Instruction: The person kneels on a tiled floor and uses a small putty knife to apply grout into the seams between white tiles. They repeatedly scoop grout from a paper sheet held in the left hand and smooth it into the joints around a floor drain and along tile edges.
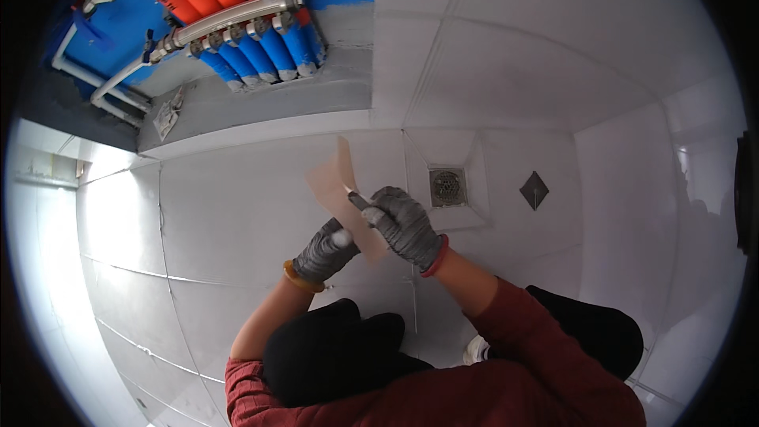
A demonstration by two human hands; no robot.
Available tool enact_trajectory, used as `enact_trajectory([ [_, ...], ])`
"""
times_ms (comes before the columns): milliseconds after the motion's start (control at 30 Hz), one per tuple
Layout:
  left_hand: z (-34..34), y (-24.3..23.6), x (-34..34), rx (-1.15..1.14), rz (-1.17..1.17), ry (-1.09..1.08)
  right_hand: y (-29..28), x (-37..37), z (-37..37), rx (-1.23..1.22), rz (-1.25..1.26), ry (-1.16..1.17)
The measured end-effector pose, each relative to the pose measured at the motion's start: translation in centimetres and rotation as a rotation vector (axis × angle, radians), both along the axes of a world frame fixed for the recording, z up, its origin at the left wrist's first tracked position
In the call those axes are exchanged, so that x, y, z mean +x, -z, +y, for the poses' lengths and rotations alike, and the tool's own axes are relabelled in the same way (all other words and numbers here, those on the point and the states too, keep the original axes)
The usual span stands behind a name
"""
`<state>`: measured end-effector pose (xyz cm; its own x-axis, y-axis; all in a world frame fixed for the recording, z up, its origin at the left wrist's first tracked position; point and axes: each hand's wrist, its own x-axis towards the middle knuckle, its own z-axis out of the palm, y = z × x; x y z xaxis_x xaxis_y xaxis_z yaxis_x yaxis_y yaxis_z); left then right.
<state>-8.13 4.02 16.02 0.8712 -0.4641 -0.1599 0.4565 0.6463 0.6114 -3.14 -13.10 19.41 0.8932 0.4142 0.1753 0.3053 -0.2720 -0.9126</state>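
My left hand, in a grey glove with a yellow cuff, is closed on the lower left side of a creased pinkish-beige sheet. The sheet is held up above the floor, and its upper end bends to a narrow point. In my right hand, gloved in grey with a red cuff, is a slim dark tool with a pale pointed tip. The tip lies against or just in front of the sheet; contact cannot be made out. Part of the tool is hidden by the right fingers.
A square floor drain sits in the pale tiled floor, beside a dark diamond-shaped piece. At the upper left, a pipe manifold with red and blue sleeved pipes stands in a recess. My bent knees are close below the hands.
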Motion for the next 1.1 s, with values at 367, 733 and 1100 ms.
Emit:
enact_trajectory([
  [367, 1.3, 1.6, -2.1, -0.188, 0.486, -0.22, 2.0, 0.6, -3.8, 0.278, 0.718, -0.098],
  [733, -0.1, 2.0, -1.8, -0.018, 0.413, -0.286, 1.0, 0.9, -5.5, -0.074, 0.505, -0.078],
  [1100, -0.3, 1.2, -2.0, -0.446, 0.61, -0.153, 2.7, -1.6, -0.1, -0.26, 0.606, -0.112],
])
